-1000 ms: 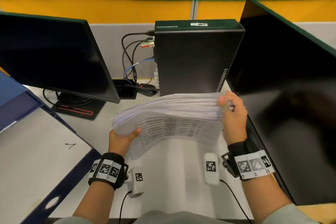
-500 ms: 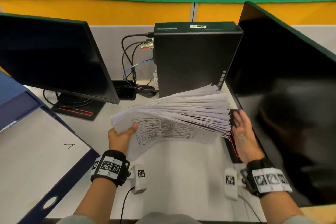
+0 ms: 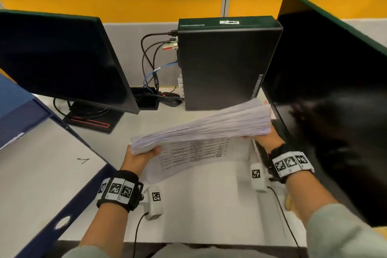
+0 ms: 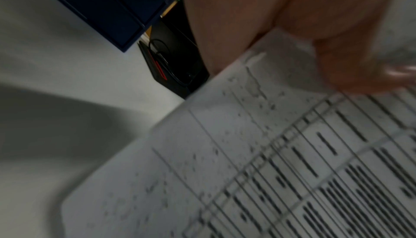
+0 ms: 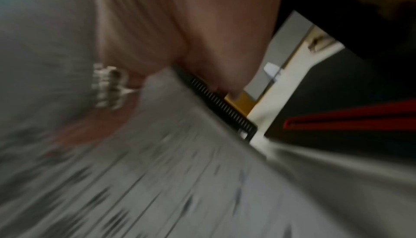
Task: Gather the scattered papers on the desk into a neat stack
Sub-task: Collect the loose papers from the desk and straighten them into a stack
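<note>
Left hand (image 3: 137, 158) pinches a thick paper stack (image 3: 205, 126), thumb on top. The bottom sheet carries a printed table, unreadable. Right hand (image 3: 269, 139) supports the raised end; its fingers' state cannot be told.

The right hand (image 3: 267, 140) is mostly hidden under the raised end of the paper stack (image 3: 209, 125), so its grip cannot be read; the right wrist view is smeared by blur; the left hand's fingers (image 4: 225, 19) vanish behind the sheets; the printed table (image 3: 194, 148) is too small to read.
</note>
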A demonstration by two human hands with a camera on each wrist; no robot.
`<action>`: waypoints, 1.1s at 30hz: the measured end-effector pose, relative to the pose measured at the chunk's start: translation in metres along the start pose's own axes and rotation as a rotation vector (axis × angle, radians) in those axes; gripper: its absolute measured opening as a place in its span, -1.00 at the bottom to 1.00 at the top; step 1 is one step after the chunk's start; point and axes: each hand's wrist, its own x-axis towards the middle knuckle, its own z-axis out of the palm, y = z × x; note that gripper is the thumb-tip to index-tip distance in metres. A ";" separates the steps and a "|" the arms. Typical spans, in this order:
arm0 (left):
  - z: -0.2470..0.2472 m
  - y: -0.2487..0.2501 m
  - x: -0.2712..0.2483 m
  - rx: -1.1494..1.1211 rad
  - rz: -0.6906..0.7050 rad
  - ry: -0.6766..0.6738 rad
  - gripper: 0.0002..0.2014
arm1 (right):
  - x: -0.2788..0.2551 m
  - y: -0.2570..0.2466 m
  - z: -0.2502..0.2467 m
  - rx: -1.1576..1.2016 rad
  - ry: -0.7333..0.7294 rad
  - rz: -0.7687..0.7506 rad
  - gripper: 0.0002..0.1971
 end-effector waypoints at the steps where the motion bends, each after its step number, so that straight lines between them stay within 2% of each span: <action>1: -0.002 0.002 -0.002 0.050 -0.007 0.004 -0.80 | 0.005 -0.005 -0.004 -0.008 -0.051 0.002 -0.21; 2: -0.003 0.003 -0.004 0.108 -0.010 0.002 -0.80 | 0.007 -0.010 -0.005 0.013 -0.081 -0.008 -0.34; 4: -0.004 0.003 -0.004 0.113 -0.043 0.027 -0.64 | 0.013 -0.002 -0.013 0.048 -0.139 -0.007 -0.22; 5: -0.004 0.001 -0.004 0.111 -0.048 0.037 -0.63 | 0.014 -0.001 -0.013 0.031 -0.155 0.008 -0.26; 6: -0.001 0.003 -0.005 0.123 -0.022 0.038 -0.67 | 0.010 0.004 -0.012 -0.019 -0.140 0.081 -0.40; 8: 0.004 0.002 -0.004 0.068 0.018 0.088 -0.72 | 0.014 0.021 -0.011 -0.025 -0.041 0.158 -0.43; 9: 0.008 0.005 -0.005 0.007 0.035 0.145 -0.69 | 0.009 0.017 -0.006 0.006 -0.033 0.142 -0.41; 11: 0.012 0.011 -0.005 -0.090 0.077 0.233 -0.65 | 0.005 0.006 0.002 -0.024 0.015 -0.004 -0.51; 13: 0.013 0.022 -0.002 -0.124 0.162 0.264 -0.69 | -0.005 -0.017 0.007 0.031 0.081 -0.127 -0.63; 16: 0.012 0.035 0.001 -0.128 0.260 0.240 -0.61 | -0.021 -0.033 0.004 0.132 0.095 -0.223 -0.63; 18: 0.011 0.028 0.005 -0.067 0.201 0.223 -0.53 | -0.025 -0.024 0.002 0.085 0.035 -0.218 -0.63; 21: 0.015 0.003 0.012 0.016 -0.023 0.203 -0.49 | -0.029 -0.004 0.009 0.049 -0.071 -0.069 -0.60; 23: 0.016 -0.009 0.014 0.022 -0.079 0.203 -0.52 | -0.029 0.005 0.010 0.027 -0.084 -0.082 -0.61; 26: 0.017 -0.004 0.017 -0.016 -0.075 0.213 -0.57 | -0.026 0.004 0.008 0.029 -0.045 -0.060 -0.68; 29: 0.018 0.010 0.016 -0.056 -0.011 0.209 -0.58 | -0.030 -0.007 0.005 0.072 -0.036 -0.065 -0.60; 31: 0.014 0.016 0.016 -0.061 0.060 0.176 -0.55 | -0.030 -0.010 0.002 0.063 -0.035 -0.051 -0.69; 33: 0.013 0.012 0.016 -0.032 0.058 0.137 -0.53 | -0.031 -0.001 0.002 0.102 -0.024 -0.053 -0.82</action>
